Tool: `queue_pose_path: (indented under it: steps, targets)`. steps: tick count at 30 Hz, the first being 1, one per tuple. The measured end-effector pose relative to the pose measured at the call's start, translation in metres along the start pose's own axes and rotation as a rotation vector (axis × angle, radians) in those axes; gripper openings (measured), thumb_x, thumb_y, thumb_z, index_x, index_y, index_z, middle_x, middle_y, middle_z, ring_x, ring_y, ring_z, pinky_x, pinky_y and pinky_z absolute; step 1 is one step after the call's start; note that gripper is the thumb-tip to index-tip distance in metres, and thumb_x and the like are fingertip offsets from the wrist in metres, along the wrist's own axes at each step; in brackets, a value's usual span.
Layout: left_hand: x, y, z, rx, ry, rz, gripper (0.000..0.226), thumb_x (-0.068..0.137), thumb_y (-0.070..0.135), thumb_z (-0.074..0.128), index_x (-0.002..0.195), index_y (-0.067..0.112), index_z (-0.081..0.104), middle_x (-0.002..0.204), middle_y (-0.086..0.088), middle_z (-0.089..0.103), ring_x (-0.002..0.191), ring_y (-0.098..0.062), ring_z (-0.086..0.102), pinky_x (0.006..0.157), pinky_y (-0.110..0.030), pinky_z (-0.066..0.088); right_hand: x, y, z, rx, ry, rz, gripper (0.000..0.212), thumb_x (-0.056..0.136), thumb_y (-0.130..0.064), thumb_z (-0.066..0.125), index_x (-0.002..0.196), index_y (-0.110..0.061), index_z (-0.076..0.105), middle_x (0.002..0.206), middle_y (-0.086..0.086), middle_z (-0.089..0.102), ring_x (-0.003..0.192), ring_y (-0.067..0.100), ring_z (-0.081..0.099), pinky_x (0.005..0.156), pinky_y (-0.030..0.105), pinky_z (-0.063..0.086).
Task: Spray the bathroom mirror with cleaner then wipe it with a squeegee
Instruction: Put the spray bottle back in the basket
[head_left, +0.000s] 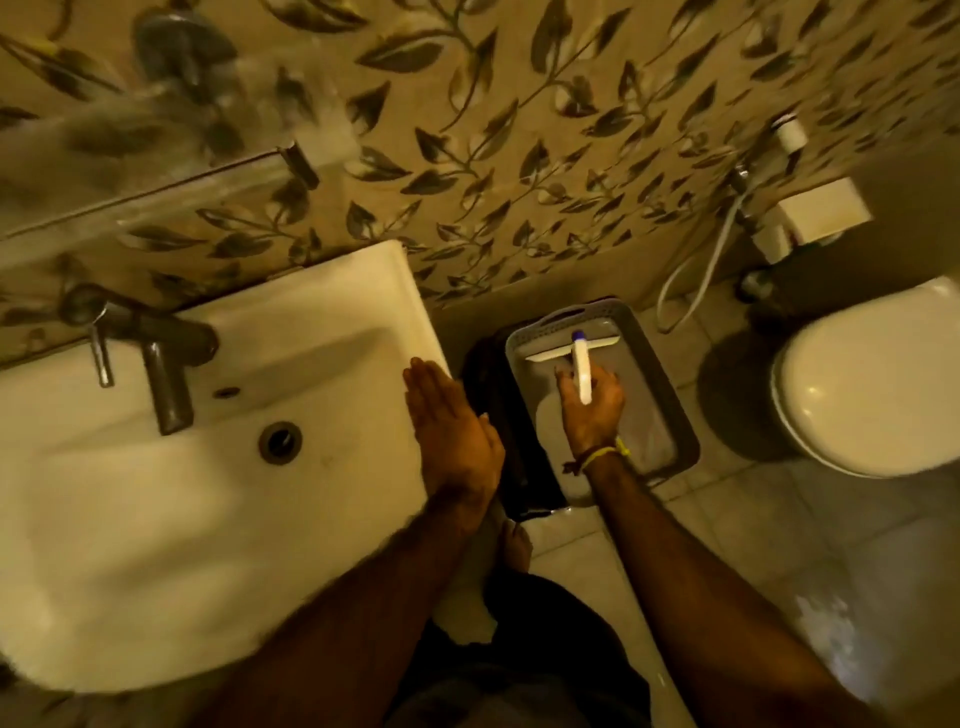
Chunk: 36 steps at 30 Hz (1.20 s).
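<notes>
The squeegee (576, 353) lies in or just over a grey plastic basket (680, 431) that stands on the floor between the washbasin and the toilet. Its white blade runs across the far end of the basket, near the handled rim closest to the wall, and its white handle points back toward me, with a dark blue piece where handle meets blade. My right hand (592, 410) is on that handle: the fingers sit under and around it while the handle lies over the top of the hand. I judge this a closed grip on the squeegee, though I cannot tell whether the tool is lifted or resting on the basket floor.

My left hand (447, 421) lies flat and spread on the right edge of the washbasin (156, 519), fingers straight and together, holding nothing; I read it as a brace while I lean down.

As to progress, the mirror (104, 171) at the upper left, above the basin's far edge, looks streaked and hazy, but the picture is blurred there and I cannot say whether that is cleaner or only reflection. I see no spray bottle anywhere. My guess is that spraying is behind me and the wiping lies ahead, with the squeegee yet to reach the glass. A toilet (872, 389) stands at the right, with a hose and fittings on the leaf-patterned wall (519, 130) above it.
</notes>
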<state>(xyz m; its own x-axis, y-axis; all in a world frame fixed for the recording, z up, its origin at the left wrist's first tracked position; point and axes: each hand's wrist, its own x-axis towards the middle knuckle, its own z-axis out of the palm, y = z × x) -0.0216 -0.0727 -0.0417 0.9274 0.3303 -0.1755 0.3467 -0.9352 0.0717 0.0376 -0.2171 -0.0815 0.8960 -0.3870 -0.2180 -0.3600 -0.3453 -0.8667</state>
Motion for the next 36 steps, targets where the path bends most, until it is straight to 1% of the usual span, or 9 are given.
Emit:
queue_pose_path:
  steps: [3,6,11,15,20,23,25,30,36]
  targets:
    - [0.002,0.004,-0.001,-0.046,-0.024,-0.028,0.098,0.091,0.04,0.054,0.153,-0.006,-0.007,0.164,-0.028,0.008,0.153,-0.043,0.012,0.125,-0.049,0.018,0.03,0.015,0.025,-0.012,-0.026,0.009,0.028,0.084,-0.014,0.076,0.105,0.003,0.07,0.1,0.021,0.066,0.088,0.026,0.063,0.081,0.034,0.053]
    - [0.002,0.005,-0.001,-0.126,-0.041,-0.029,0.095,0.094,0.035,0.054,0.155,-0.002,-0.008,0.166,-0.024,-0.003,0.154,-0.04,0.0,0.127,-0.047,0.011,0.052,0.031,0.039,-0.006,-0.028,0.012,0.026,0.082,-0.019,0.077,0.098,0.0,0.069,0.097,0.02,0.065,0.088,0.03,0.065,0.08,0.04,0.056]
    - [0.001,0.006,-0.004,-0.157,-0.038,-0.032,0.09,0.095,0.032,0.051,0.157,-0.003,-0.005,0.166,-0.022,-0.008,0.155,-0.037,-0.008,0.127,-0.046,0.007,0.06,0.048,0.039,0.045,-0.077,0.037,0.034,0.087,-0.024,0.072,0.117,-0.008,0.069,0.106,0.005,0.066,0.097,0.01,0.061,0.085,0.016,0.05]
    - [0.001,0.009,-0.004,-0.101,-0.03,-0.017,0.092,0.094,0.033,0.052,0.156,-0.004,-0.005,0.165,-0.025,-0.004,0.154,-0.041,-0.002,0.126,-0.047,0.009,0.059,0.055,0.03,0.043,-0.095,0.041,0.034,0.092,-0.026,0.067,0.122,-0.009,0.067,0.112,0.008,0.069,0.104,0.019,0.064,0.092,0.029,0.052]
    - [0.0,0.006,-0.005,-0.091,-0.049,-0.011,0.096,0.092,0.032,0.055,0.153,-0.004,-0.009,0.165,-0.027,-0.001,0.154,-0.042,0.0,0.126,-0.049,0.013,0.059,0.055,0.017,-0.081,-0.163,0.007,0.041,0.091,-0.034,0.066,0.124,-0.009,0.064,0.115,0.009,0.068,0.102,0.019,0.063,0.085,0.025,0.046]
    - [-0.001,0.007,-0.007,-0.05,-0.072,-0.014,0.096,0.091,0.032,0.053,0.154,-0.007,-0.009,0.164,-0.03,-0.002,0.153,-0.044,0.0,0.125,-0.052,0.016,0.048,0.054,0.006,-0.044,-0.065,0.019,0.046,0.089,-0.045,0.065,0.123,-0.013,0.064,0.116,0.005,0.066,0.104,0.01,0.056,0.087,0.025,0.045]
    - [-0.002,0.006,-0.007,-0.063,-0.077,-0.016,0.094,0.092,0.031,0.052,0.155,-0.008,-0.006,0.164,-0.029,-0.003,0.153,-0.044,-0.001,0.124,-0.052,0.017,0.041,0.058,-0.001,0.01,0.034,0.058,0.041,0.093,-0.047,0.055,0.117,-0.016,0.067,0.113,0.005,0.068,0.104,0.015,0.06,0.089,0.03,0.049]
    - [-0.002,0.004,-0.003,-0.095,-0.049,0.001,0.094,0.091,0.029,0.054,0.155,-0.008,-0.004,0.164,-0.028,-0.002,0.153,-0.043,0.0,0.124,-0.053,0.02,0.043,0.085,-0.013,-0.076,0.104,0.188,0.031,0.099,-0.023,0.048,0.114,-0.003,0.067,0.109,0.019,0.068,0.102,0.036,0.062,0.087,0.039,0.05]
    - [-0.001,0.003,-0.003,-0.155,-0.028,-0.004,0.095,0.091,0.03,0.054,0.155,-0.005,-0.007,0.165,-0.025,-0.006,0.154,-0.04,-0.004,0.123,-0.053,0.021,0.066,0.105,-0.006,-0.282,-0.117,0.386,0.032,0.097,-0.014,0.051,0.124,0.003,0.058,0.122,0.028,0.062,0.115,0.043,0.057,0.095,0.045,0.046]
